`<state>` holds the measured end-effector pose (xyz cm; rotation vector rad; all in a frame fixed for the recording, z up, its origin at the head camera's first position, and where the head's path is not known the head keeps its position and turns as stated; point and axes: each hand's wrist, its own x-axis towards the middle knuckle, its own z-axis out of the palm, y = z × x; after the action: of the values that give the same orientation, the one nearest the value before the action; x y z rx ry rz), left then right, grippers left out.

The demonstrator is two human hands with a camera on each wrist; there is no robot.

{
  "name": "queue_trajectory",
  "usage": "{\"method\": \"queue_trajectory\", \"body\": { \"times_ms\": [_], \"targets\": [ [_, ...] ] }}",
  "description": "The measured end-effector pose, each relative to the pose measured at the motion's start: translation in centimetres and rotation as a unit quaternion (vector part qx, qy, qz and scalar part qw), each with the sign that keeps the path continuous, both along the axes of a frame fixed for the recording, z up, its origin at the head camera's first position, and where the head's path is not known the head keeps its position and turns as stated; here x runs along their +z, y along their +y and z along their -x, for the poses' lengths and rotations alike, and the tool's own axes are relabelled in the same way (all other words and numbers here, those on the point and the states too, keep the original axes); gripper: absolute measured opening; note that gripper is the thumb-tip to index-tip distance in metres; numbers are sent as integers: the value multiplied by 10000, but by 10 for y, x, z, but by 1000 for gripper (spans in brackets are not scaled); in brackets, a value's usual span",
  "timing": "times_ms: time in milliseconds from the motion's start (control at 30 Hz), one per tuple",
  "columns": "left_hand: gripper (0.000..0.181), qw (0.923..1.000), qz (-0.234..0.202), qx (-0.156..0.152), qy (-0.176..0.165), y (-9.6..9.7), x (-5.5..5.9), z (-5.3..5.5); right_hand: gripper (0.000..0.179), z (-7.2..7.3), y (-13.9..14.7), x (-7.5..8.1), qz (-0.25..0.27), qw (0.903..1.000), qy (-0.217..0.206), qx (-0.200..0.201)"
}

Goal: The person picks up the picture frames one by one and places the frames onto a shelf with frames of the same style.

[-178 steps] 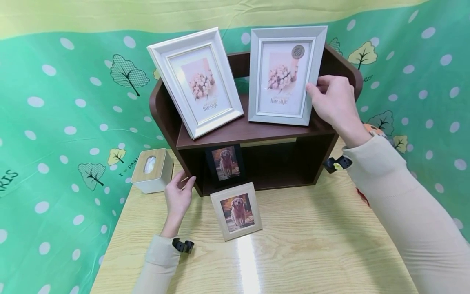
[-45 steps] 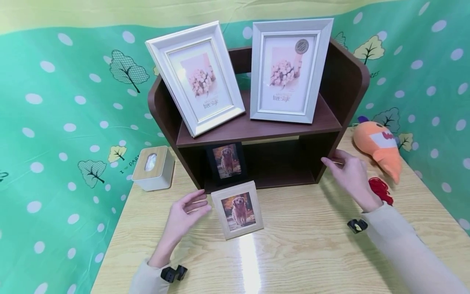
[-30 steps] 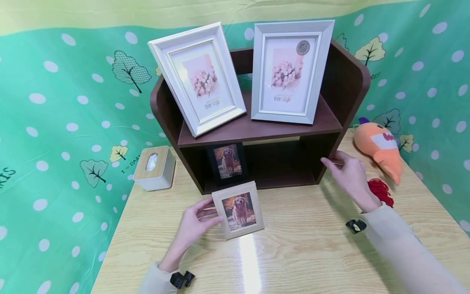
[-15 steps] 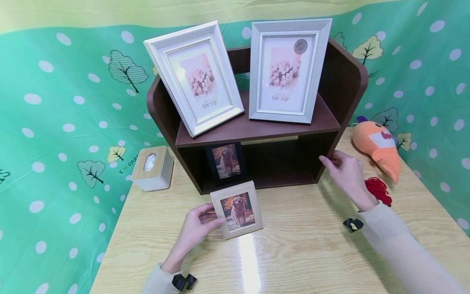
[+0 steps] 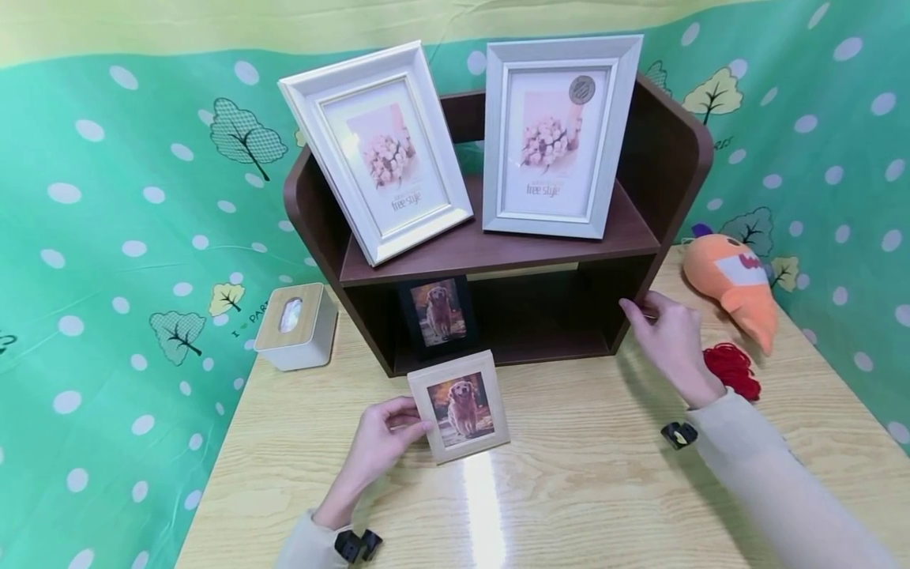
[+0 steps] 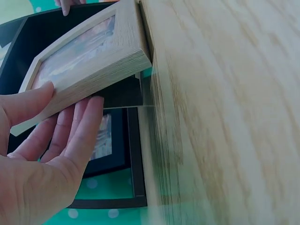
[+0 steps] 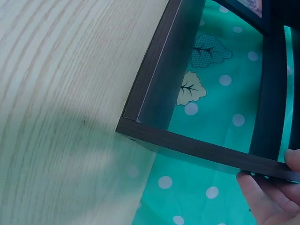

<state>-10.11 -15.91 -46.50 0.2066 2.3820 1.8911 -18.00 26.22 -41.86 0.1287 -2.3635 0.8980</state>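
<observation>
My left hand point(image 5: 380, 442) holds the left edge of a pale wooden picture frame point(image 5: 462, 407) with a dog photo, standing tilted on the table. In the left wrist view, the thumb lies on the front of this frame point(image 6: 93, 70) and the fingers are beneath its edge. Lower on the right, my right hand point(image 5: 668, 336) pinches the right side panel of a dark brown two-tier shelf point(image 5: 498, 263); the right wrist view shows fingers on the panel's outer face point(image 7: 201, 152). A white frame point(image 5: 387, 158) and a grey-white frame point(image 5: 547, 150) stand on the upper tier.
A black picture frame point(image 5: 438, 312) stands inside the lower tier at left. A tissue box point(image 5: 295, 328) sits left of the shelf. An orange plush toy point(image 5: 732, 280) and red yarn point(image 5: 732, 370) lie at right on the wooden table point(image 5: 590, 474). Green patterned cloth point(image 5: 142, 237) hangs behind.
My right hand has left the grey-white frame's edge and gone down to the shelf's right side panel. My left hand has moved from the shelf's left side to the pale wooden frame.
</observation>
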Motion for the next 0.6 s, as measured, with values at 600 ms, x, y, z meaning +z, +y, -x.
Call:
{"method": "queue_trajectory", "body": {
  "times_ms": [600],
  "targets": [
    [27, 9999, -148, -48, -13, 2, -2, 1, 20, -1, -4, -3, -113, 9991, 403, 39]
  ]
}}
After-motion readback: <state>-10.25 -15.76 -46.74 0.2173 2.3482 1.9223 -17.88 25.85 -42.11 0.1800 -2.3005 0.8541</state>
